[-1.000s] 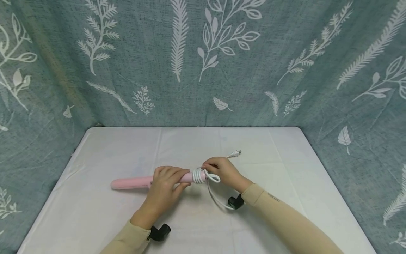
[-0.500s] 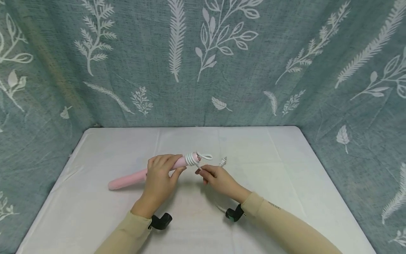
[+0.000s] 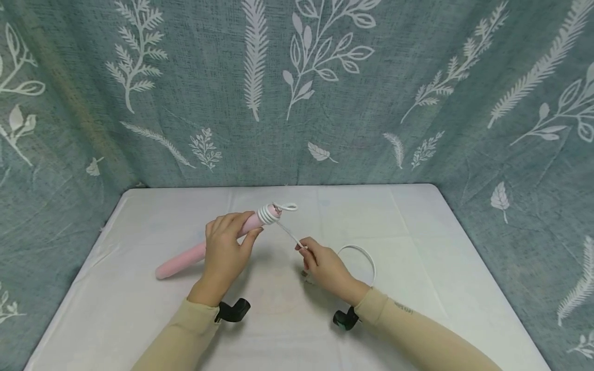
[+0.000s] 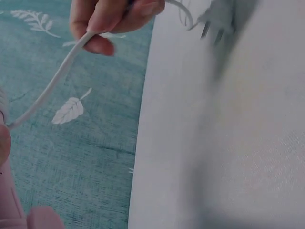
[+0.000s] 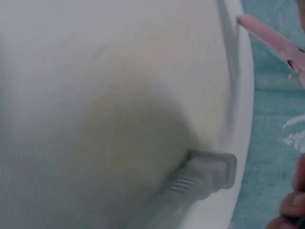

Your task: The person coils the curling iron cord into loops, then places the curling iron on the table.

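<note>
My left hand (image 3: 227,252) grips the handle of a pink curling iron (image 3: 181,262), whose handle end is raised toward the back right and whose tip points to the front left. Several turns of white power cord (image 3: 266,214) wrap the handle end, and a small loop sticks out beyond them. My right hand (image 3: 327,265) pinches the cord between thumb and fingers, a straight stretch of it running from the coils. In the left wrist view the two-prong plug (image 4: 220,16) shows beyond the right fingers; in the head view that hand mostly hides it.
A white cloth-covered table (image 3: 408,319) lies under both hands. A slack arc of cord (image 3: 368,255) curves behind the right wrist. Black wrist cameras (image 3: 234,310) sit on both wrists. A green leaf-patterned curtain (image 3: 209,93) hangs behind the table and at its sides.
The handle end has tilted up and toward the back with my left hand. My right hand has drawn the cord away toward the front, and the plug has swung forward beneath it.
</note>
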`<state>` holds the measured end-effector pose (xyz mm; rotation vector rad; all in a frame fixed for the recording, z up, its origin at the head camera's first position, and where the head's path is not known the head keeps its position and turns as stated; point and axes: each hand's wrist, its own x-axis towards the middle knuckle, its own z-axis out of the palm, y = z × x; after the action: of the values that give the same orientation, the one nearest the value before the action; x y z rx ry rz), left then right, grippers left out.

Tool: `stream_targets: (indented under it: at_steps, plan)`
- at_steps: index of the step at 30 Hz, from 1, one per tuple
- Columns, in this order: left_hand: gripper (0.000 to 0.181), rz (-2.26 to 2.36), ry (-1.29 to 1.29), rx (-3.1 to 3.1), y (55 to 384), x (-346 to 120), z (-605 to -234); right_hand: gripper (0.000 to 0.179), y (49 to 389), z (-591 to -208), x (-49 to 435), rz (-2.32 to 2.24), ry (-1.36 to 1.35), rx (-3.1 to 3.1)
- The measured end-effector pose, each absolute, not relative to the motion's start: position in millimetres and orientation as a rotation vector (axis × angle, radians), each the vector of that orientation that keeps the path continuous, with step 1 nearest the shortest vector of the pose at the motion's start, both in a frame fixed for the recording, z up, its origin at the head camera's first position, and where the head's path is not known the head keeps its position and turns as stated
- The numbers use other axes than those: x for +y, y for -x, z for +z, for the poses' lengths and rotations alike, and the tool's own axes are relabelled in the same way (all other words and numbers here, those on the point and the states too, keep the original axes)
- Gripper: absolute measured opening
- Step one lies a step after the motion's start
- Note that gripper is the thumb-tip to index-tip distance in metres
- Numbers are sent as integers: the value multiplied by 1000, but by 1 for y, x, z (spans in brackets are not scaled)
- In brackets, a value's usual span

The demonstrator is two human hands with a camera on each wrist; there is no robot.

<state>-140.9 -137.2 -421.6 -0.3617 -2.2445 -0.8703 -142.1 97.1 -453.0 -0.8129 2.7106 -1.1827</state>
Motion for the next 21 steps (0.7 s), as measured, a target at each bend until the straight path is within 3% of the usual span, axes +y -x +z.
stream_targets:
  at_steps: [11, 15, 21]
  plan:
    - [36, -835, 345, -2343, 143, -137, -435, 13, 119, -434, 88, -871, 1391, 2883]
    - [37, -806, 330, -2408, 141, -135, -441, 24, 116, -428, 87, -886, 1454, 2907]
    - [36, -791, 344, -2446, 139, -132, -446, 26, 115, -426, 87, -876, 1486, 2920]
